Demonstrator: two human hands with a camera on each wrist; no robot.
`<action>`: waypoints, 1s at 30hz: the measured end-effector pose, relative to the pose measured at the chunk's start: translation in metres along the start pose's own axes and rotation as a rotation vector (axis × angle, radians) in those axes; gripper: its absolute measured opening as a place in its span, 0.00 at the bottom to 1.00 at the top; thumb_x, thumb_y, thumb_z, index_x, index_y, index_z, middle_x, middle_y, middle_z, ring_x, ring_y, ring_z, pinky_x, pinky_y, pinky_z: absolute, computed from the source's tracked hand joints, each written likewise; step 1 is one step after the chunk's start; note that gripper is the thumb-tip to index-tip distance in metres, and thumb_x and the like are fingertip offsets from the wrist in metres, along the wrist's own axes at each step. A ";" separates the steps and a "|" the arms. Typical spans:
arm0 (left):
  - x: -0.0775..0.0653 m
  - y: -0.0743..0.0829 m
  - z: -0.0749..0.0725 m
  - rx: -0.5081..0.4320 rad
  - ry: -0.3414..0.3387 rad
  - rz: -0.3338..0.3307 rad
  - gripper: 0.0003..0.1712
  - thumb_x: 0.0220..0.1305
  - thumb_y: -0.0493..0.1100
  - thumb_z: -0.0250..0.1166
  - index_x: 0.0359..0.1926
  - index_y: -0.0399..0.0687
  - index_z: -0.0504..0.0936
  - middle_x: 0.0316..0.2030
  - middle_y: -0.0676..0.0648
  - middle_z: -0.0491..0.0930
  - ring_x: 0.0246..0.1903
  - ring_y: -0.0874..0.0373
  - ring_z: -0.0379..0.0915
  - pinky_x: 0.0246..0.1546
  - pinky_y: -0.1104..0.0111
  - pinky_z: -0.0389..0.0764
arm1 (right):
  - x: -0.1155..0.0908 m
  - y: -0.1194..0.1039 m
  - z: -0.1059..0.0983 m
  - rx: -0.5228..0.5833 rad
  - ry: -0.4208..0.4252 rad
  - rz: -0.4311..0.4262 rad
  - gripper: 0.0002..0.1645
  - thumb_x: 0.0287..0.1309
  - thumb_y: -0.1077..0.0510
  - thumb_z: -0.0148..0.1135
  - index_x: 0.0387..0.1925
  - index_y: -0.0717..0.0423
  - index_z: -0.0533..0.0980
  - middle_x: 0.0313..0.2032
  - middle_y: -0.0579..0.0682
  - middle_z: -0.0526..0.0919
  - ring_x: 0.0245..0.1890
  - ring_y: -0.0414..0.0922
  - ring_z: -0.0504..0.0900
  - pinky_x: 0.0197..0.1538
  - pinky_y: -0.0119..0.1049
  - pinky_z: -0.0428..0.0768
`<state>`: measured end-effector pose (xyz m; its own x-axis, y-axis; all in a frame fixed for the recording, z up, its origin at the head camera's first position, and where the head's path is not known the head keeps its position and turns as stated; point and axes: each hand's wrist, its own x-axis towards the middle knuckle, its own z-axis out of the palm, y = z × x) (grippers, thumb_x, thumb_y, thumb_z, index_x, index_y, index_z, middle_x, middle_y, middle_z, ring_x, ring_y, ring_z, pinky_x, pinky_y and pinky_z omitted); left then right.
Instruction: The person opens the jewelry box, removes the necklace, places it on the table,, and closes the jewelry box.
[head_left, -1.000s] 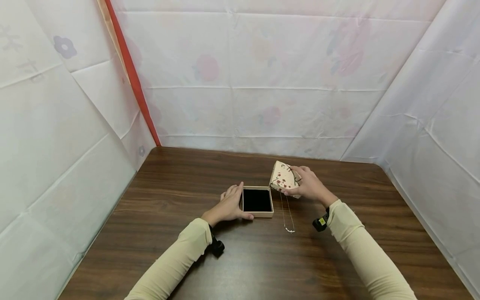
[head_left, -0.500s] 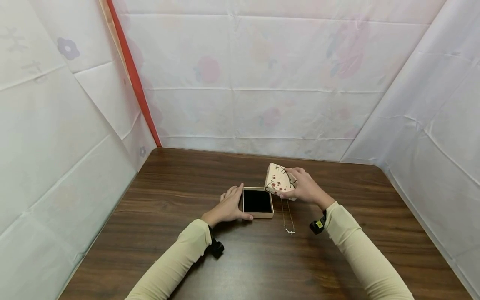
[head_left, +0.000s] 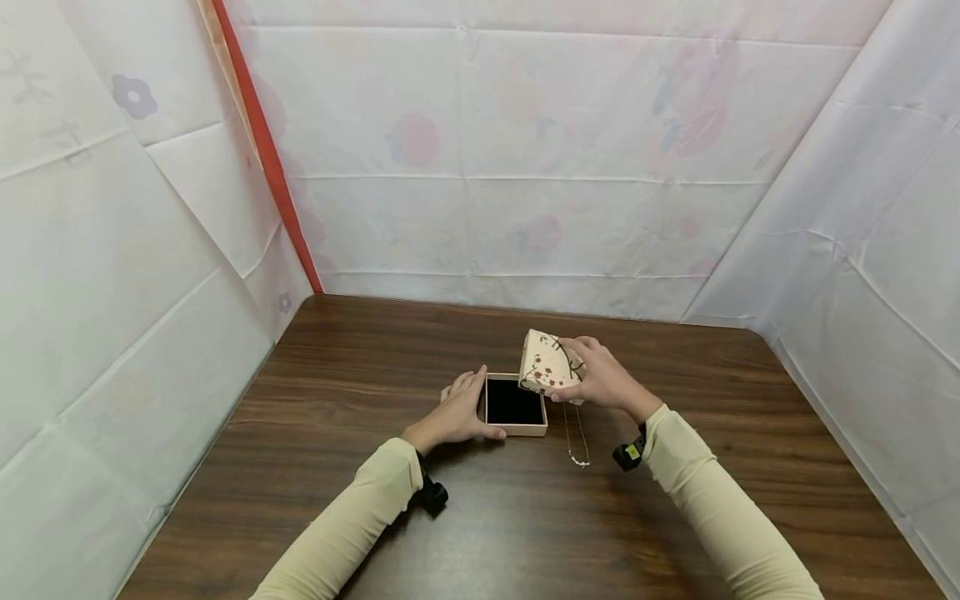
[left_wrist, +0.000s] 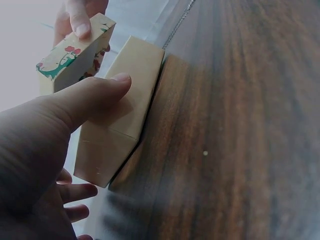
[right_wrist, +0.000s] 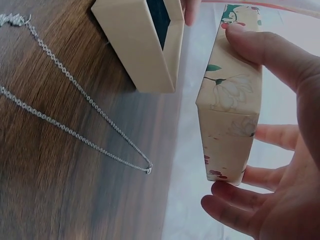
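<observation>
A square cream jewelry box base with a black lining sits on the brown table. My left hand holds it at the left side, the thumb against the near wall and a finger along the left edge. The matching box lid, printed with red flowers and dark branches, is tilted over the base's far right corner. My right hand grips the lid between thumb and fingers, as the right wrist view also shows. A thin silver necklace lies on the table right of the base, its far end covered by the lid in the head view.
The wooden table reaches back to a pale printed cloth, with more cloth hanging at both sides. A red ribbon runs down the left back corner. Each wrist carries a small black camera.
My right hand has moved left and slightly nearer with the lid, which now overlaps the base's far right corner. The left hand, base and necklace have stayed in place.
</observation>
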<state>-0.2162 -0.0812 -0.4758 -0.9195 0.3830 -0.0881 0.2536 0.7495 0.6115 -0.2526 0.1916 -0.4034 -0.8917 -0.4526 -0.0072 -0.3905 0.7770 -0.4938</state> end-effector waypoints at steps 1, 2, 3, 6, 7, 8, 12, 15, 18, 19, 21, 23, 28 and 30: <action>0.000 0.000 0.000 0.002 0.001 -0.001 0.70 0.47 0.63 0.75 0.77 0.42 0.41 0.77 0.41 0.47 0.76 0.42 0.40 0.70 0.40 0.47 | 0.000 -0.001 0.000 0.002 -0.003 -0.003 0.59 0.43 0.42 0.78 0.73 0.53 0.58 0.69 0.67 0.59 0.67 0.67 0.61 0.60 0.64 0.68; 0.000 0.000 0.000 0.002 0.001 -0.002 0.70 0.47 0.63 0.75 0.77 0.42 0.41 0.77 0.41 0.48 0.76 0.42 0.40 0.70 0.40 0.47 | 0.000 -0.002 0.001 0.002 -0.005 -0.008 0.59 0.43 0.42 0.77 0.73 0.53 0.58 0.69 0.66 0.59 0.66 0.67 0.61 0.59 0.64 0.69; 0.000 -0.001 0.000 0.003 0.002 -0.003 0.70 0.47 0.64 0.75 0.77 0.42 0.41 0.76 0.41 0.48 0.76 0.42 0.40 0.70 0.40 0.48 | 0.001 -0.003 0.001 0.005 -0.008 -0.010 0.59 0.43 0.42 0.78 0.73 0.53 0.58 0.69 0.66 0.59 0.66 0.67 0.61 0.59 0.64 0.69; 0.000 -0.001 0.001 0.002 0.003 -0.003 0.70 0.47 0.64 0.75 0.77 0.42 0.41 0.76 0.41 0.48 0.75 0.42 0.41 0.69 0.40 0.48 | 0.001 -0.005 0.002 0.013 -0.011 -0.020 0.60 0.41 0.42 0.79 0.73 0.53 0.59 0.68 0.65 0.60 0.65 0.66 0.63 0.59 0.63 0.69; 0.000 -0.001 0.001 0.001 0.003 -0.004 0.70 0.47 0.64 0.75 0.77 0.42 0.41 0.76 0.41 0.48 0.75 0.42 0.41 0.69 0.40 0.48 | 0.001 -0.006 0.003 0.014 -0.011 -0.028 0.60 0.40 0.42 0.79 0.72 0.53 0.60 0.68 0.65 0.61 0.65 0.66 0.63 0.59 0.63 0.69; 0.000 -0.001 0.001 0.001 0.004 -0.003 0.70 0.47 0.64 0.75 0.77 0.43 0.41 0.76 0.41 0.48 0.75 0.42 0.41 0.69 0.40 0.48 | 0.000 -0.007 0.003 0.015 -0.013 -0.034 0.60 0.40 0.42 0.79 0.72 0.53 0.60 0.67 0.65 0.62 0.64 0.65 0.64 0.59 0.63 0.69; 0.000 -0.001 0.001 0.000 0.010 -0.006 0.70 0.46 0.64 0.75 0.77 0.43 0.42 0.76 0.41 0.49 0.75 0.42 0.42 0.69 0.40 0.49 | 0.000 -0.011 0.006 0.010 -0.022 -0.055 0.60 0.39 0.43 0.80 0.71 0.54 0.61 0.65 0.64 0.64 0.62 0.63 0.66 0.58 0.61 0.70; 0.000 -0.001 0.001 -0.002 0.013 -0.005 0.70 0.46 0.64 0.75 0.77 0.42 0.42 0.76 0.40 0.50 0.75 0.42 0.42 0.69 0.41 0.49 | 0.000 -0.015 0.009 0.008 -0.039 -0.069 0.59 0.40 0.44 0.80 0.72 0.54 0.61 0.65 0.64 0.64 0.61 0.63 0.67 0.56 0.60 0.71; 0.000 -0.002 0.001 -0.006 0.014 -0.004 0.70 0.46 0.64 0.75 0.77 0.42 0.42 0.76 0.40 0.49 0.75 0.42 0.42 0.70 0.41 0.49 | 0.001 -0.017 0.012 0.010 -0.059 -0.068 0.59 0.41 0.44 0.79 0.72 0.53 0.60 0.65 0.63 0.64 0.62 0.62 0.66 0.56 0.60 0.71; 0.000 -0.002 0.001 -0.006 0.014 -0.004 0.70 0.46 0.64 0.75 0.77 0.42 0.42 0.76 0.40 0.49 0.75 0.42 0.41 0.70 0.41 0.48 | 0.001 -0.018 0.013 0.010 -0.065 -0.071 0.59 0.41 0.44 0.79 0.72 0.53 0.60 0.66 0.63 0.63 0.62 0.63 0.66 0.55 0.60 0.72; -0.001 -0.003 0.001 -0.006 0.013 -0.006 0.71 0.46 0.64 0.75 0.77 0.42 0.42 0.76 0.40 0.49 0.76 0.42 0.41 0.70 0.41 0.48 | 0.002 -0.019 0.016 -0.001 -0.077 -0.077 0.59 0.42 0.42 0.78 0.72 0.53 0.60 0.66 0.63 0.63 0.62 0.63 0.66 0.55 0.61 0.72; -0.001 -0.003 0.001 -0.002 0.014 -0.007 0.71 0.46 0.64 0.75 0.77 0.42 0.42 0.76 0.40 0.49 0.76 0.42 0.41 0.70 0.41 0.48 | 0.004 -0.019 0.020 -0.005 -0.084 -0.080 0.59 0.42 0.41 0.78 0.72 0.52 0.60 0.66 0.62 0.63 0.62 0.63 0.66 0.55 0.60 0.72; -0.001 -0.003 0.001 0.000 0.019 -0.006 0.72 0.45 0.65 0.76 0.77 0.41 0.42 0.76 0.39 0.49 0.76 0.42 0.41 0.70 0.41 0.49 | 0.006 -0.022 0.025 -0.007 -0.094 -0.090 0.59 0.40 0.39 0.78 0.72 0.51 0.61 0.65 0.61 0.65 0.61 0.61 0.68 0.55 0.58 0.73; 0.000 -0.003 0.001 -0.001 0.023 -0.006 0.72 0.44 0.65 0.76 0.77 0.41 0.42 0.76 0.39 0.49 0.76 0.42 0.41 0.70 0.41 0.49 | 0.005 -0.024 0.027 -0.007 -0.098 -0.096 0.60 0.40 0.38 0.78 0.72 0.51 0.61 0.65 0.61 0.65 0.61 0.61 0.68 0.55 0.58 0.73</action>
<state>-0.2163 -0.0834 -0.4787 -0.9276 0.3662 -0.0742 0.2476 0.7512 0.6118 -0.2422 0.1591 -0.4148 -0.8234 -0.5657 -0.0450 -0.4751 0.7306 -0.4904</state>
